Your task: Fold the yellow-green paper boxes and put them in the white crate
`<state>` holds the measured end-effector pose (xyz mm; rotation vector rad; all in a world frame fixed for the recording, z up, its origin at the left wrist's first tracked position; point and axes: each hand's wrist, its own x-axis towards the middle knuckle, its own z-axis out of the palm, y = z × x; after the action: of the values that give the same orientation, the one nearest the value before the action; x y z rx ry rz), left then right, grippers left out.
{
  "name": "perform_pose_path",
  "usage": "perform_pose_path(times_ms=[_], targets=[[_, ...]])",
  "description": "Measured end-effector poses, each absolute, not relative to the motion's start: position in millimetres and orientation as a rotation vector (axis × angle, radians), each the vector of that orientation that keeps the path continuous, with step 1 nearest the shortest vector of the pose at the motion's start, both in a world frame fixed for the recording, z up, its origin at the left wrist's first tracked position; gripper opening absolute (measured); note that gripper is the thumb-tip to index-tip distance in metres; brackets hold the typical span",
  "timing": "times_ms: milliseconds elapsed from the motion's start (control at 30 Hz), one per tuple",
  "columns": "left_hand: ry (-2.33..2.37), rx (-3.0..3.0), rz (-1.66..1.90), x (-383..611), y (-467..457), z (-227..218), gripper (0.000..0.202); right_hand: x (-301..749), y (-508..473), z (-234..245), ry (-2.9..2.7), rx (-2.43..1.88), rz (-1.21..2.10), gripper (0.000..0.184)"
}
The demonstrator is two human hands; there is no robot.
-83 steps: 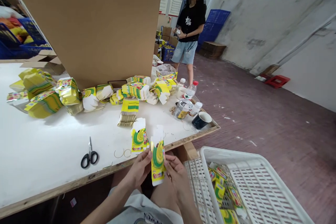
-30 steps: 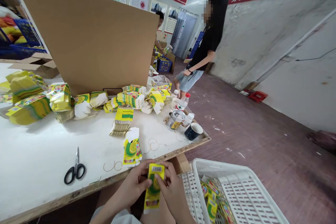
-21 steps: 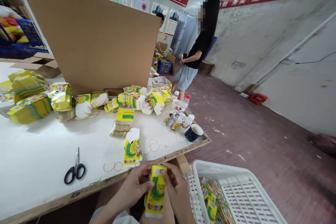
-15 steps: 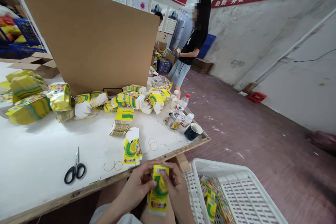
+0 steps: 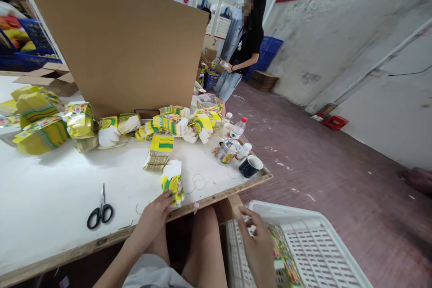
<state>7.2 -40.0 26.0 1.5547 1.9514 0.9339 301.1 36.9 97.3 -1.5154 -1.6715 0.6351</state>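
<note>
My left hand [image 5: 153, 217] reaches over the table's front edge, and its thumb and fingertips close on the near end of a small stack of flat yellow-green cartons [image 5: 173, 181]. My right hand [image 5: 255, 239] hovers over the near left corner of a white plastic crate [image 5: 303, 222] beside my knee, fingers apart and holding nothing. Several folded yellow-green boxes [image 5: 281, 252] lie inside the crate, partly hidden by that hand.
Black scissors [image 5: 100, 213] and loose rubber bands [image 5: 198, 183] lie on the white table [image 5: 60, 189]. Behind are a taller carton stack [image 5: 159, 150], heaps of cartons [image 5: 43, 121], an upright cardboard sheet [image 5: 114, 40], a dark cup [image 5: 250, 166], a jar [image 5: 228, 150], bottles. A person [image 5: 243, 49] stands farther back.
Both hands held one yellow-green box over my lap and folded it. Now it has left my hands: the right is over the crate, the left has gone to the flat cartons.
</note>
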Motion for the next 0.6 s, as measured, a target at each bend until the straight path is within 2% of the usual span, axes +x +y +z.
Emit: perform_pose_path(times_ms=[100,200,300,433,600], targets=[[1.928,1.508,1.017,9,-43,32,0.035,260,24,88,-1.600,-1.425,1.011,0.041],[1.920,1.519,1.245,17,-49,38,0.036,227,14,82,-1.483,-1.294,1.320,0.049],[1.704,1.701,1.467,35,-57,45,0.038,210,10,76,-1.316,-1.226,1.574,0.052],[1.364,1.767,1.440,62,-64,50,0.037,212,13,73,-1.156,-1.170,1.644,0.040],[1.171,0.833,1.659,72,-53,56,0.055,222,11,69,-1.103,-1.111,1.627,0.038]])
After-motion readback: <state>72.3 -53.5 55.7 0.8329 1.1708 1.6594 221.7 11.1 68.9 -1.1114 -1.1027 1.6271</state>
